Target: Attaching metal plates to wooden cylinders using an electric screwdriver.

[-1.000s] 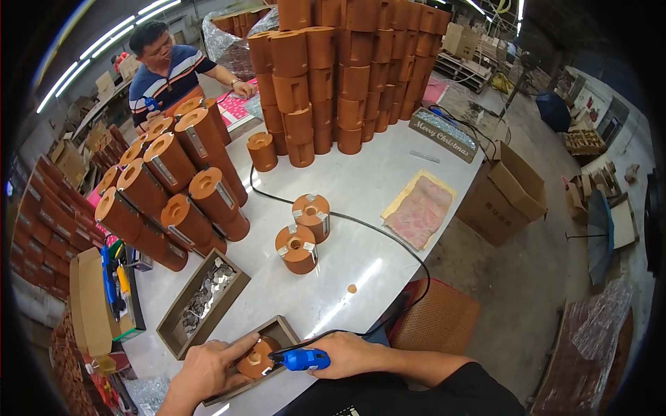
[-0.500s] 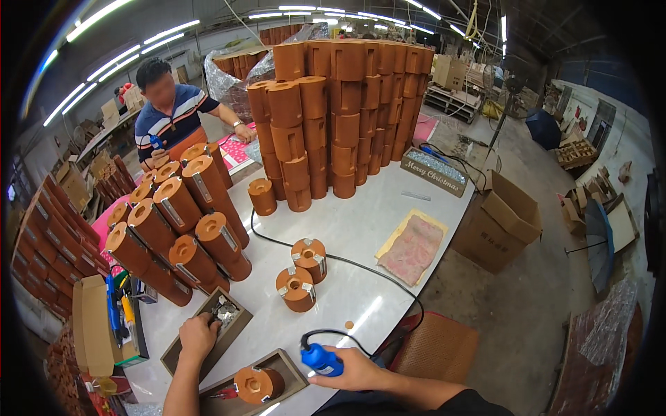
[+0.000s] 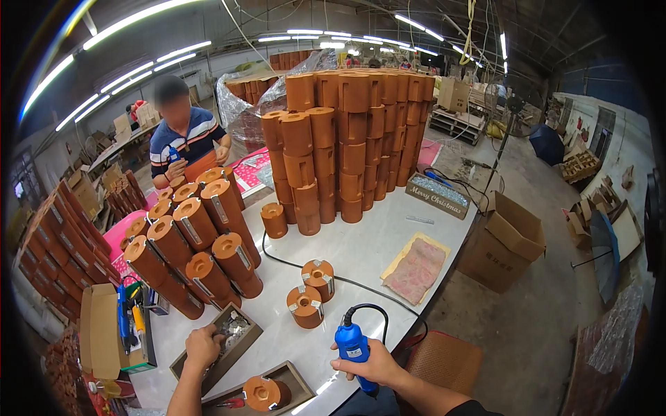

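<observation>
My right hand [image 3: 378,364] is wrapped round a blue corded electric screwdriver [image 3: 352,344], with its cord end up and its tip down by the table's front edge. My left hand [image 3: 202,348] dips into a long wooden tray [image 3: 244,342] that holds small metal parts [image 3: 236,324]. Its fingers are bent together; what they pinch, if anything, is hidden. Nearer to me, a second wooden tray [image 3: 303,390] holds a brown cylinder [image 3: 262,393] with a centre hole, beside a red-handled tool [image 3: 234,403]. Two more brown cylinders with metal pieces on top, a front one [image 3: 305,308] and a rear one [image 3: 318,276], stand mid-table.
Brown cylinders stand in a left group [image 3: 187,232] and a tall rear stack [image 3: 354,145]. A black cord [image 3: 368,286] crosses the table. A pink cloth [image 3: 416,269] lies right; a cardboard box [image 3: 503,246] stands beyond. Across the table, another person [image 3: 184,135] holds a blue tool.
My right hand has shifted right and turned the screwdriver from lying sideways to tip down. My left hand stays at the tray. The other person's free hand has drawn back from the table.
</observation>
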`<act>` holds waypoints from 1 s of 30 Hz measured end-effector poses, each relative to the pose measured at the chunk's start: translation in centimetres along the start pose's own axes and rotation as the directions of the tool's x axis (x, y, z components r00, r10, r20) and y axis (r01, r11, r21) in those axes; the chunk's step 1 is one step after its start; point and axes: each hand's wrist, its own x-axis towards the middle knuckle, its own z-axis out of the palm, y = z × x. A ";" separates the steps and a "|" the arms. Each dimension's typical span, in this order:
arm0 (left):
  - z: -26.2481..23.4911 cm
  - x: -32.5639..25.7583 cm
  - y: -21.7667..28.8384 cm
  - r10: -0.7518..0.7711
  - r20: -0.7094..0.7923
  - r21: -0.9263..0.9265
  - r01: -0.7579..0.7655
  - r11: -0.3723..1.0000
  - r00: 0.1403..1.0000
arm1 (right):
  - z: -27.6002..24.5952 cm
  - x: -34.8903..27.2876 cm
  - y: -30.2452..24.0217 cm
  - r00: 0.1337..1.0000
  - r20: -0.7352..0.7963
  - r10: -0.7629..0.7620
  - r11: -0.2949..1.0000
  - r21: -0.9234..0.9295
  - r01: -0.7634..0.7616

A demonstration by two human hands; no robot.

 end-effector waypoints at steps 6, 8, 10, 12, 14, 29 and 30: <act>-0.2 -1.7 -2.3 0.227 -0.197 0.170 -0.195 0.966 0.954 | 0.1 0.5 -1.1 1.000 0.004 -0.005 0.998 0.065 0.004; 0.5 -1.9 -2.5 0.142 -0.197 0.116 -0.121 0.986 0.970 | 0.5 0.8 -1.0 1.000 -0.021 0.019 0.996 0.083 -0.017; 0.6 -2.3 -2.8 -0.027 -0.202 -0.009 0.025 1.000 0.979 | 1.0 0.5 -0.7 0.997 -0.065 0.042 0.994 0.105 -0.035; -1.8 -3.2 -0.1 -0.220 -0.174 -0.427 0.128 0.895 0.960 | 1.3 0.3 -1.0 0.994 -0.099 0.045 0.991 0.132 -0.032; -5.1 -6.6 3.4 -0.287 -0.012 -0.639 0.214 0.739 0.958 | 1.8 -0.8 -1.4 0.998 -0.042 0.049 0.993 0.112 -0.044; -3.6 -19.2 8.4 -0.271 0.214 -0.838 0.319 0.442 0.938 | 6.8 0.0 0.0 0.918 0.394 0.041 0.999 -0.026 -0.033; -3.2 -19.5 8.7 -0.271 0.206 -0.844 0.311 0.438 0.940 | 6.8 0.0 -0.1 0.915 0.399 0.057 0.998 -0.031 -0.049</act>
